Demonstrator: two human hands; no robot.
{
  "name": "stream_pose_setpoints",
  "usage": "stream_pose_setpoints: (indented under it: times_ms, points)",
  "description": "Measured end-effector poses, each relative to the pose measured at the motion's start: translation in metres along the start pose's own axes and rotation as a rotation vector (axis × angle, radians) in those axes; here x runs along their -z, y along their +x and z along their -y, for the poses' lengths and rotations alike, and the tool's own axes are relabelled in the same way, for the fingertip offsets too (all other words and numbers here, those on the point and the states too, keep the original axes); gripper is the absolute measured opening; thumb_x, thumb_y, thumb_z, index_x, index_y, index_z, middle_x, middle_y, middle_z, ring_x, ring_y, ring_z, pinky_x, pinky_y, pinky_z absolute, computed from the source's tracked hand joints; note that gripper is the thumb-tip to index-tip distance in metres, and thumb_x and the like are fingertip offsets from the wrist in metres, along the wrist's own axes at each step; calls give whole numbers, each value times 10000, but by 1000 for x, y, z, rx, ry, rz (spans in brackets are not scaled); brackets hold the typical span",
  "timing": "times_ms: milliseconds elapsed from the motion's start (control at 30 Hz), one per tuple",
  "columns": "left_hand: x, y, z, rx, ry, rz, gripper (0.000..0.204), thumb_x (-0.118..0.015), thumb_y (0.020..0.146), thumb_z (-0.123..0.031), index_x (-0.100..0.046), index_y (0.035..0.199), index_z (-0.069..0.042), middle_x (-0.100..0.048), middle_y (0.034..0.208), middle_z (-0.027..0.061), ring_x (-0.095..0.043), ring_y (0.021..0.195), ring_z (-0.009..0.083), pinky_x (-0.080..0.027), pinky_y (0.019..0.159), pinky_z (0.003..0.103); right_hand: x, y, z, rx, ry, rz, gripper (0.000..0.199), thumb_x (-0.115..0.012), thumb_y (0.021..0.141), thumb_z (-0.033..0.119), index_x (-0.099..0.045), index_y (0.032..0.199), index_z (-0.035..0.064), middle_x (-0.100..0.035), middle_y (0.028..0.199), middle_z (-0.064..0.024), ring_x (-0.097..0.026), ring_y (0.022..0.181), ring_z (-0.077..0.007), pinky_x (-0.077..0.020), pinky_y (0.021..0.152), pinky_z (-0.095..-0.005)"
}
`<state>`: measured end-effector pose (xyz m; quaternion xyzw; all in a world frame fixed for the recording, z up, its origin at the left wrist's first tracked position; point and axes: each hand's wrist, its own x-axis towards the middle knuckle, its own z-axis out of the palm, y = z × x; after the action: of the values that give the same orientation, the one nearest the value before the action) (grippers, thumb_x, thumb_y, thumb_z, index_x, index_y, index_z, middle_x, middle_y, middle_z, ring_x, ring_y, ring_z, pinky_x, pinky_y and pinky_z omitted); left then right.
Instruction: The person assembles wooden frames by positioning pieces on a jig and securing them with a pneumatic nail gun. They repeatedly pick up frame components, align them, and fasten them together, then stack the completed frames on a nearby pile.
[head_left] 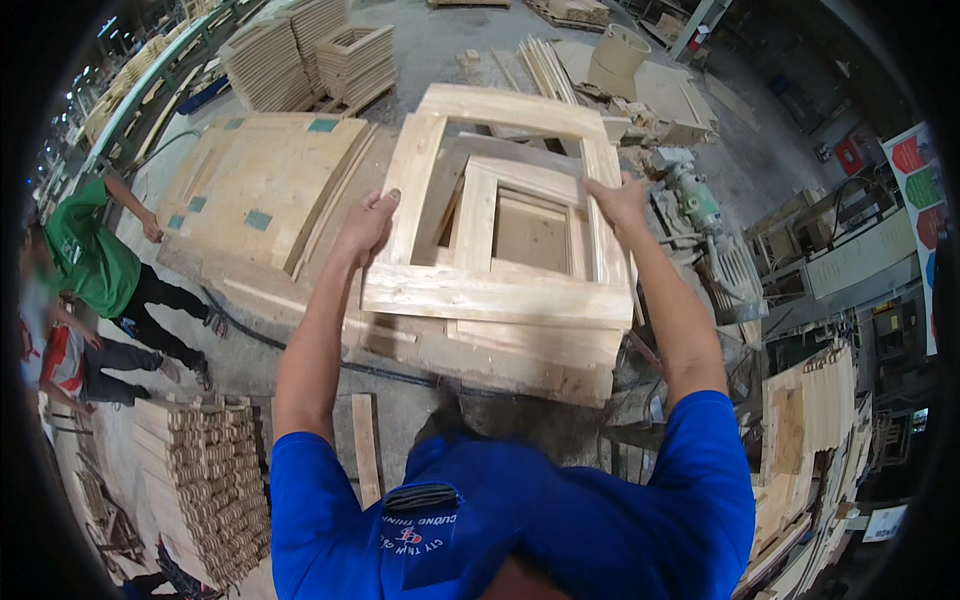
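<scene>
Workshop floor [235,365], stacked timber [265,65] upper left. Left hand [370,228] and right hand [618,205] grip opposite sides of a wooden frame [495,294], centre, over a second frame [475,222]. Judged step: two-handed positioning; next move calls for even support.

Left hand [368,229] and right hand [620,206] grip a wooden frame [495,294], seemingly aloft.

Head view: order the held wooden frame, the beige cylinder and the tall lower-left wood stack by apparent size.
1. Held wooden frame, by outline
2. Tall lower-left wood stack
3. Beige cylinder, farther away
</scene>
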<state>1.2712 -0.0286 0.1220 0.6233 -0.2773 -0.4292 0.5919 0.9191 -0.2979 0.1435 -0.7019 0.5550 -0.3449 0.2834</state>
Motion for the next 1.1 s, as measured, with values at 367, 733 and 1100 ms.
stream_pose_setpoints:
  times_ms: [367, 733, 1100]
  points:
    - [20, 102, 59, 152, 86, -66, 267, -686, 1043, -323, -673, 880, -112, -487, 596, -73, -340, 442, 54, -233, 418, 287, -89, 30, -31, -139, -361, 79, 909, -878, 698, 525, -627, 1381, -19, -681, 1308, -260, -637, 1246, -395, -510, 1066, -477]
    - [18, 135, 81, 216, 145, -47, 291, -688, 1044, -313, -705, 860, -88, -524, 633, -65, -381, 512, 47, -264, 468, 271, -104, 26, -48, -106, -562, -24, 929, -798, 749, 580, -610, 1424, -30, -599, 1335, -282, -553, 1239, -444, -477, 1058, -521]
    - [-3, 128, 68, 43, 522, -101, 393, -760, 981, -363, -726, 1072, 18, -680, 863, 35, -585, 765, 101, -486, 649, 301, -88, 11, -54, -70, -554, 27, 841, -752, 849, 586, -604, 1409, -23, -574, 1367, -289, -539, 1286, -465, -447, 1083, -555]
